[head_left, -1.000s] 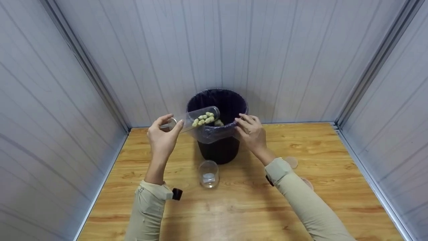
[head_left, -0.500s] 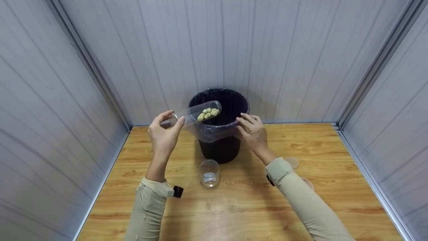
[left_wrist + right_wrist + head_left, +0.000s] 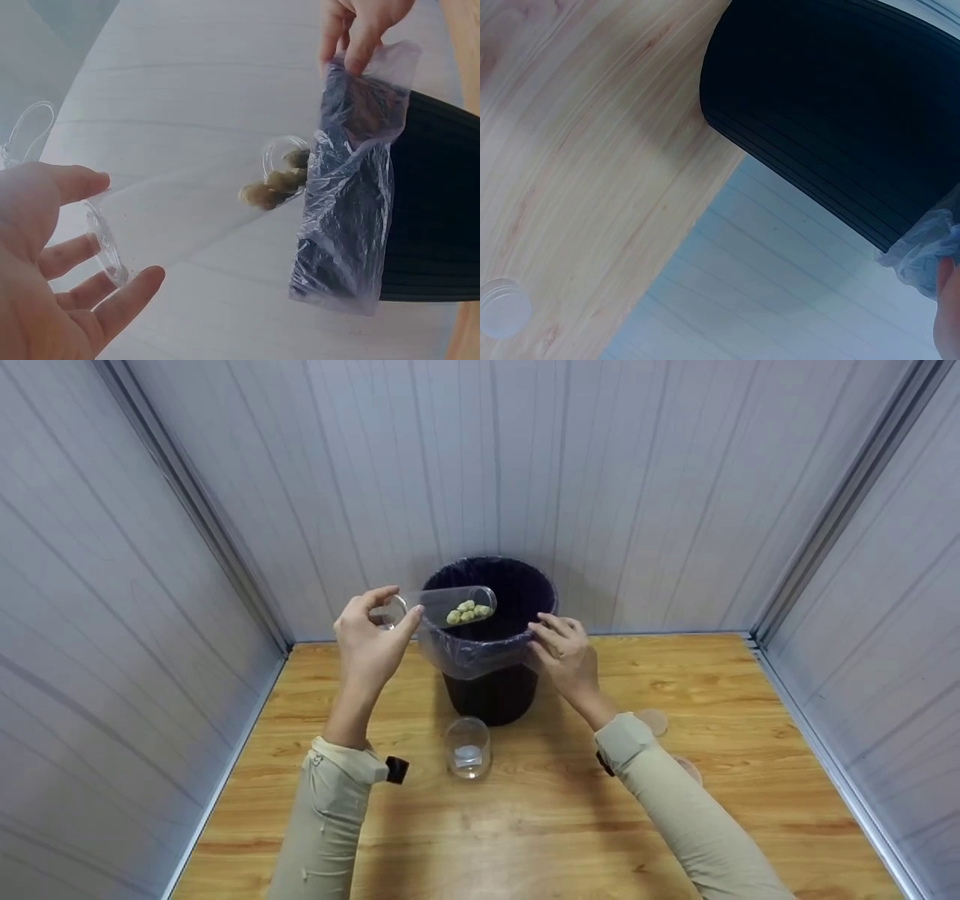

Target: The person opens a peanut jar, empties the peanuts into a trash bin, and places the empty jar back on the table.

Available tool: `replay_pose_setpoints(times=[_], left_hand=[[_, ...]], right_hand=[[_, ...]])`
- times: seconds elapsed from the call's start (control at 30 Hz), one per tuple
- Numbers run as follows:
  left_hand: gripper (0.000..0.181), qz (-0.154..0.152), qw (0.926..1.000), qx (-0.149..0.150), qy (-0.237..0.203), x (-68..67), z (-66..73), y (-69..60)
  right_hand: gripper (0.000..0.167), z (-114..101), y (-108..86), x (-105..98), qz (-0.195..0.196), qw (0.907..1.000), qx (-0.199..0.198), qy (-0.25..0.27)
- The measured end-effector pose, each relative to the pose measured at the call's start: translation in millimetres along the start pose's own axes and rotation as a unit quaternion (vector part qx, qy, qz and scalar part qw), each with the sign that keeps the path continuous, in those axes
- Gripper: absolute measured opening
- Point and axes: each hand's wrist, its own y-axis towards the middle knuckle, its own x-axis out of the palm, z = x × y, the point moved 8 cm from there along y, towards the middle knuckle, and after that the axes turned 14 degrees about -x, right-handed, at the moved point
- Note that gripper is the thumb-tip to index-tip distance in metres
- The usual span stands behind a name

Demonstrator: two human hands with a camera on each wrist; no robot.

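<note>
My left hand (image 3: 367, 649) grips the base end of a clear plastic jar (image 3: 431, 601), thumb on one side and fingers on the other. Tilted on its side, the jar has its mouth over the opening of a black trash bin (image 3: 491, 697). Several peanuts in the shell (image 3: 467, 613) lie inside near the mouth; the left wrist view shows these peanuts (image 3: 274, 189) bunched there too. At the bin's right rim, my right hand (image 3: 571, 658) pinches the purple bag liner (image 3: 472, 658), which is folded over the rim. The bin's inside is too dark to make out.
A second clear jar (image 3: 457, 735) with something white in it stands on the wooden floor (image 3: 517, 825) before the bin. Two round clear lids (image 3: 654, 723) lie to the right, one partly behind the right sleeve (image 3: 675, 795). Panelled walls (image 3: 360, 472) enclose three sides.
My left hand has risen slightly and swung the jar's base end up. The peanuts have slid toward the mouth, and fewer show in the jar. My right hand stays at the rim.
</note>
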Motion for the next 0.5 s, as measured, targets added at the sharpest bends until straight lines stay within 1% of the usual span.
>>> replay_pose_setpoints(times=[0.2, 0.43, 0.5], left_hand=[[0.039, -0.005, 1.0000, 0.000, -0.003, -2.0, 0.5, -0.1], [0.039, -0.006, 0.9999, -0.015, 0.001, -4.5, -3.9, -1.2], [0.039, -0.006, 0.9999, -0.015, -0.001, -5.1, -3.2, -1.8]], right_hand=[[0.029, 1.2, 2.1, -0.9, 0.007, 1.0000, 0.002, 0.000], [0.028, 0.4, 0.6, 0.6, -0.002, 1.0000, 0.005, 0.005], [0.029, 0.3, -0.5, 1.1, -0.003, 0.9999, 0.009, 0.009]])
